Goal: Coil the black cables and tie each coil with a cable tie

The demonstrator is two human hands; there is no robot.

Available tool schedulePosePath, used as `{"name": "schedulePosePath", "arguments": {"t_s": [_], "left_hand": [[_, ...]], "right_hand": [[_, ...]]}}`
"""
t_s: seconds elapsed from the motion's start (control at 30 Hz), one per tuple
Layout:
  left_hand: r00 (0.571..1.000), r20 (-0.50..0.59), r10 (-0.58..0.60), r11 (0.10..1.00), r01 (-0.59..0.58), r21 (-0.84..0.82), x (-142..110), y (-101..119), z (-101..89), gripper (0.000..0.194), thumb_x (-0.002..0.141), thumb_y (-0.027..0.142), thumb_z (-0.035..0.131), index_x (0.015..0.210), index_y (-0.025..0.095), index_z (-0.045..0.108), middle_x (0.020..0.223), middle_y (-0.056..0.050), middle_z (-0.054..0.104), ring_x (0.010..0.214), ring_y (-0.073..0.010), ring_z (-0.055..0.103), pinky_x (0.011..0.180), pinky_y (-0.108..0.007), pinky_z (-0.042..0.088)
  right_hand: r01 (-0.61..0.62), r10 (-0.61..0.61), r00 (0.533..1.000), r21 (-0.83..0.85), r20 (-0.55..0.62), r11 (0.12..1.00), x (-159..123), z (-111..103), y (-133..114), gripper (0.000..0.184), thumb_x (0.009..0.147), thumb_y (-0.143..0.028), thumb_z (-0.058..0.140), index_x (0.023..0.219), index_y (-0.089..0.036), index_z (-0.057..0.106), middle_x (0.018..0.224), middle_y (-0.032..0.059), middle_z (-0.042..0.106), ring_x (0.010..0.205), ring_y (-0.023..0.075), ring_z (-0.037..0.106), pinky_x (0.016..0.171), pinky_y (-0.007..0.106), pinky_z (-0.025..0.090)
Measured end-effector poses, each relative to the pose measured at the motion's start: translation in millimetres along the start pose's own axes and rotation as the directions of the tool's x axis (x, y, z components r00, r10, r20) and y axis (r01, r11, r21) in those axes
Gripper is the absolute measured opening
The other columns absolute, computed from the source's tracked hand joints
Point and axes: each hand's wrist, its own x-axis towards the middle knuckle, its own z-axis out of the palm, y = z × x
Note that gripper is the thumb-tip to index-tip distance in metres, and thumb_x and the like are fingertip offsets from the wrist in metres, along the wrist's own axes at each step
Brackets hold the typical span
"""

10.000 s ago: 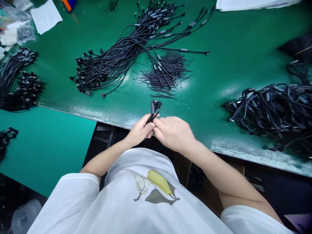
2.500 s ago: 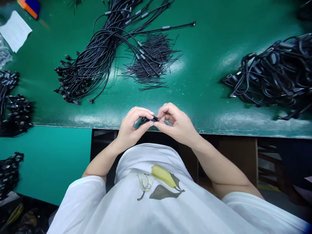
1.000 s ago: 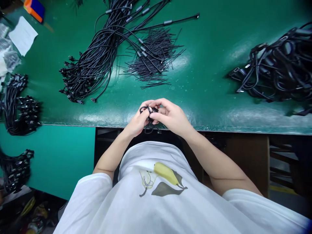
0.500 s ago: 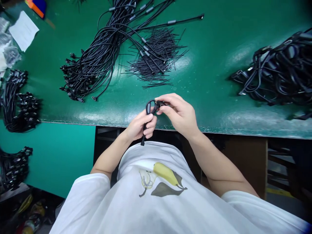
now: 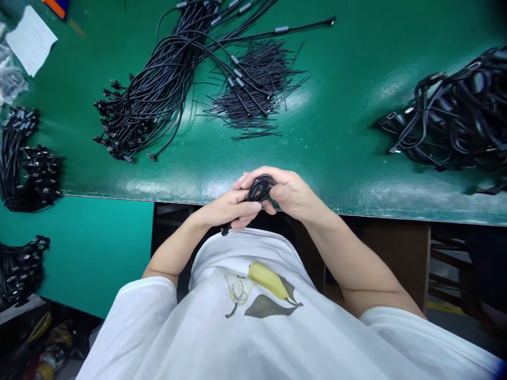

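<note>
A black cable [image 5: 259, 189] is gathered into a small coil between my two hands, in front of the table edge. My left hand [image 5: 232, 208] is closed on its lower left part, and one connector end [image 5: 225, 230] sticks out below the fingers. My right hand [image 5: 287, 191] wraps the coil from above and the right, fingers reaching over its far side and thumb at its right edge. The cable's other end is hidden by the fingers. Beyond the hands lies a pile of short thin black ties [image 5: 257, 84] on the green table.
Long black cables [image 5: 166, 74] lie bundled at the back left of the green table [image 5: 348, 105]. Coiled cables [image 5: 459, 113] are heaped at the right. More cable bundles [image 5: 34, 169] sit at the far left, near a white paper [image 5: 31, 39].
The loose loop of cable has become a tighter coil. My right hand has moved left and closed round it, and my left hand has turned so its fingers reach further under the coil.
</note>
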Motion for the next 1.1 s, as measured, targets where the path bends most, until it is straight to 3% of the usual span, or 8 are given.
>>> {"name": "schedulePosePath", "arguments": {"t_s": [0.07, 0.13, 0.23, 0.37, 0.5, 0.7, 0.87, 1.1], "left_hand": [[0.981, -0.176, 0.08, 0.986, -0.052, 0.156, 2.3, -7.9, 3.4, 0.052, 0.09, 0.062, 0.054, 0.108, 0.014, 0.059, 0.062, 0.003, 0.053, 0.05, -0.0101, 0.052, 0.054, -0.027, 0.048], [0.856, -0.425, 0.293, 0.884, -0.073, 0.462, 4.7, -15.9, 7.8, 0.051, 0.092, 0.059, 0.052, 0.117, 0.015, 0.057, 0.086, -0.005, 0.065, 0.073, -0.0152, 0.061, 0.073, -0.031, 0.052], [0.675, -0.488, 0.553, 0.635, 0.038, 0.772, 7.4, -25.1, 11.4, 0.05, 0.098, 0.055, 0.041, 0.125, 0.015, 0.054, 0.115, -0.015, 0.064, 0.102, -0.022, 0.062, 0.091, -0.036, 0.047], [0.751, -0.474, 0.46, 0.704, 0.017, 0.71, 9.2, -29.5, 13.6, 0.053, 0.098, 0.062, 0.03, 0.111, 0.018, 0.058, 0.094, -0.008, 0.066, 0.08, -0.0171, 0.062, 0.074, -0.029, 0.046], [0.876, -0.43, 0.218, 0.974, -0.163, 0.16, 12.0, -28.3, 21.4, 0.049, 0.093, 0.066, 0.043, 0.099, 0.019, 0.054, 0.068, 0.004, 0.046, 0.053, -0.0082, 0.042, 0.053, -0.023, 0.034], [0.907, -0.42, 0.025, 0.911, -0.194, -0.363, 14.8, -25.4, 19.3, 0.049, 0.079, 0.059, 0.07, 0.099, 0.015, 0.059, 0.08, 0.0, 0.052, 0.06, -0.0058, 0.046, 0.051, -0.019, 0.033], [0.906, -0.421, 0.057, 0.964, -0.159, -0.213, 9.7, -32.3, 9.7, 0.059, 0.082, 0.06, 0.066, 0.123, 0.019, 0.054, 0.101, -0.005, 0.062, 0.078, -0.0109, 0.061, 0.067, -0.024, 0.048], [0.734, -0.611, 0.295, 0.805, 0.154, 0.573, 17.8, -38.6, 8.9, 0.036, 0.088, 0.042, 0.066, 0.111, 0.022, 0.047, 0.09, -0.002, 0.069, 0.072, -0.0136, 0.064, 0.072, -0.028, 0.049]], "right_hand": [[-0.007, 0.028, 0.981, 0.111, -0.19, 0.994, 2.3, 4.5, 3.0, 0.065, 0.08, -0.083, 0.05, 0.095, -0.022, 0.064, 0.098, 0.0076, 0.069, 0.078, 0.0179, 0.067, 0.066, 0.031, 0.057], [0.029, 0.039, 0.927, 0.176, -0.373, 0.984, 6.3, 8.3, 4.8, 0.061, 0.082, -0.082, 0.049, 0.094, -0.023, 0.058, 0.092, 0.0052, 0.067, 0.081, 0.0176, 0.068, 0.071, 0.031, 0.058], [0.051, 0.057, 0.888, 0.219, -0.456, 0.974, 12.7, 12.3, 3.8, 0.057, 0.083, -0.08, 0.052, 0.096, -0.025, 0.052, 0.088, 0.0019, 0.063, 0.084, 0.0167, 0.068, 0.08, 0.034, 0.059], [0.052, 0.079, 0.854, 0.235, -0.514, 0.971, 18.7, 14.7, -1.4, 0.056, 0.085, -0.081, 0.045, 0.092, -0.026, 0.046, 0.077, -0.0018, 0.052, 0.071, 0.0124, 0.061, 0.075, 0.031, 0.059], [0.081, 0.096, 0.854, 0.313, -0.512, 0.946, 25.1, 15.7, -3.1, 0.055, 0.086, -0.08, 0.044, 0.087, -0.025, 0.043, 0.066, -0.0039, 0.04, 0.056, 0.0099, 0.048, 0.057, 0.025, 0.052], [0.094, 0.178, 0.835, 0.455, -0.52, 0.886, 36.6, 21.8, 2.2, 0.047, 0.087, -0.068, 0.058, 0.084, -0.024, 0.042, 0.064, -0.0067, 0.039, 0.05, 0.0063, 0.04, 0.049, 0.019, 0.044], [0.151, 0.169, 0.774, 0.437, -0.61, 0.887, 41.3, 14.8, 7.4, 0.043, 0.089, -0.063, 0.059, 0.084, -0.024, 0.042, 0.066, -0.0074, 0.04, 0.052, 0.0058, 0.043, 0.054, 0.019, 0.047], [0.191, 0.158, 0.758, 0.447, -0.633, 0.874, 40.4, 21.2, 11.4, 0.039, 0.088, -0.059, 0.062, 0.087, -0.025, 0.043, 0.071, -0.0069, 0.043, 0.058, 0.0055, 0.046, 0.063, 0.02, 0.051]]}}
